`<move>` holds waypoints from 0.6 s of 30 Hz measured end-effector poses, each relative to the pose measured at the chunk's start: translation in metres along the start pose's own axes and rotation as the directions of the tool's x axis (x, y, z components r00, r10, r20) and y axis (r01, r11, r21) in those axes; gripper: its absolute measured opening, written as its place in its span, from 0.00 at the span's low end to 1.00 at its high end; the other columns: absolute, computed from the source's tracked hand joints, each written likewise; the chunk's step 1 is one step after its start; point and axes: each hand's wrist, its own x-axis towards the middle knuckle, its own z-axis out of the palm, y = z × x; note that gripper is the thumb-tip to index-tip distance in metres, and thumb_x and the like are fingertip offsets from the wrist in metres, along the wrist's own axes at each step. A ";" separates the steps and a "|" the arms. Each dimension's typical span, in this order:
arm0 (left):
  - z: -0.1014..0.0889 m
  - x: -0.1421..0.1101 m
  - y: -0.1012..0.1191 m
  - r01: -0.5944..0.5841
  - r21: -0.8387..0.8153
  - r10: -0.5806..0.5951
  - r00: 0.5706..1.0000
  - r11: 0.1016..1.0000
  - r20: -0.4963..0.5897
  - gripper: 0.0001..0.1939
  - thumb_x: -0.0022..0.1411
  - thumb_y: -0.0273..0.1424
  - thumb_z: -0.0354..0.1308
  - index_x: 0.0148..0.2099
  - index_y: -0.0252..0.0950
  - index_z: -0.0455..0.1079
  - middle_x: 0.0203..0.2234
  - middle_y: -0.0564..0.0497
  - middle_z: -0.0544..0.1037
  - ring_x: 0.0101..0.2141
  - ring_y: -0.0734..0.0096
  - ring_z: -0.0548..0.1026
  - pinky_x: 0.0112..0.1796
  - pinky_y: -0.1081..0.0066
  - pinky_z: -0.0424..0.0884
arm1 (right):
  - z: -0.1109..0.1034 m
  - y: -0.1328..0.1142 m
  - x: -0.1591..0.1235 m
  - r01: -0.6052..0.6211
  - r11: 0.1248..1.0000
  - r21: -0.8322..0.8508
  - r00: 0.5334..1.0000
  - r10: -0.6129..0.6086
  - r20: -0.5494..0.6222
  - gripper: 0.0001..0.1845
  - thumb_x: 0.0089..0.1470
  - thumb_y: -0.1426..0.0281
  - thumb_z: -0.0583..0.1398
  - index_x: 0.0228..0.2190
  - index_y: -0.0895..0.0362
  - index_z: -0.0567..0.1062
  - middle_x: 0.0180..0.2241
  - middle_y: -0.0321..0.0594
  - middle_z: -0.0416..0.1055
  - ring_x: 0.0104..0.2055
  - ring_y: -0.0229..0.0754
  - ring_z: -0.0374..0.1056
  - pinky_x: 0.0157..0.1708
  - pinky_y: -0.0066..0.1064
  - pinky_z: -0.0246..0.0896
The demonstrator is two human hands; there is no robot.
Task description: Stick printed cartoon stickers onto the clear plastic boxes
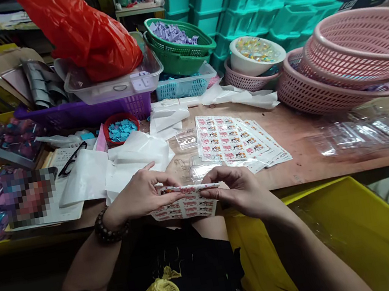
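A sheet of printed stickers is held over the table's front edge, its top part folded or bent over. My left hand pinches its left end between thumb and fingers, a dark bead bracelet on the wrist. On the right end, my right hand grips the same sheet with thumb and forefinger. Just beyond lies a fanned stack of sticker sheets with red and orange prints. Clear plastic cases lie between the stack and my hands.
White backing paper lies left of the stack, near a red basket of blue pieces and glasses. Pink baskets and clear plastic packaging stand at the right. A yellow bin sits below the table edge.
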 end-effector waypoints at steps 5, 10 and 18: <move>0.006 0.005 0.000 0.107 -0.134 -0.092 0.989 0.985 0.116 0.10 0.56 0.37 0.66 0.32 0.35 0.80 0.26 0.51 0.82 0.27 0.71 0.76 0.29 0.75 0.70 | -0.001 0.002 -0.005 0.059 0.991 -0.117 0.997 -0.065 -0.041 0.13 0.51 0.59 0.68 0.26 0.56 0.76 0.26 0.36 0.74 0.29 0.38 0.67 0.29 0.30 0.62; 0.009 0.012 -0.005 0.245 -0.157 -0.201 0.946 0.957 0.253 0.13 0.56 0.40 0.67 0.32 0.34 0.79 0.25 0.51 0.81 0.25 0.75 0.73 0.26 0.77 0.66 | -0.004 0.005 -0.011 0.267 0.888 -0.374 0.951 -0.305 -0.045 0.07 0.58 0.64 0.64 0.32 0.53 0.79 0.28 0.37 0.77 0.30 0.39 0.71 0.32 0.32 0.65; 0.030 0.016 -0.040 0.622 -0.507 -0.150 0.707 0.597 0.691 0.18 0.45 0.37 0.74 0.38 0.35 0.78 0.28 0.49 0.82 0.26 0.70 0.77 0.29 0.72 0.73 | -0.008 0.047 -0.043 0.486 0.375 -0.789 0.670 -0.740 0.061 0.18 0.53 0.72 0.67 0.40 0.35 0.81 0.41 0.31 0.82 0.39 0.43 0.75 0.45 0.41 0.68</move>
